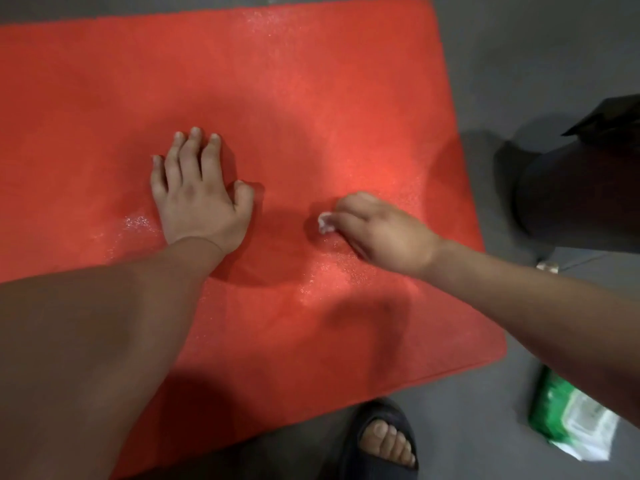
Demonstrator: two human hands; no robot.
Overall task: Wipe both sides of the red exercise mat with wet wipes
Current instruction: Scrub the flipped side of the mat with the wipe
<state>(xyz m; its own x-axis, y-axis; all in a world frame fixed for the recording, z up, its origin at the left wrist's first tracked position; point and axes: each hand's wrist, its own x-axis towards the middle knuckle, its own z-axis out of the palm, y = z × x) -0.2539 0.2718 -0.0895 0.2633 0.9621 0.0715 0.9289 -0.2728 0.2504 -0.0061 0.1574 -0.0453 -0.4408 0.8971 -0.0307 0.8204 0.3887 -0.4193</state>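
The red exercise mat [277, 81] lies flat on the grey floor and fills most of the view, with wet shiny patches on its surface. My left hand [199, 195] rests flat on the mat left of centre, fingers straight and spread. My right hand [377, 228] is right of centre, fingers curled round a small crumpled white wet wipe [325, 224] that it presses on the mat. Only a little of the wipe shows past the fingertips.
A green and white pack of wet wipes [571, 420] lies on the floor at the lower right, beside the mat. My foot in a dark sandal [384, 441] stands at the mat's near edge. A dark bulky object [581, 192] sits on the floor to the right.
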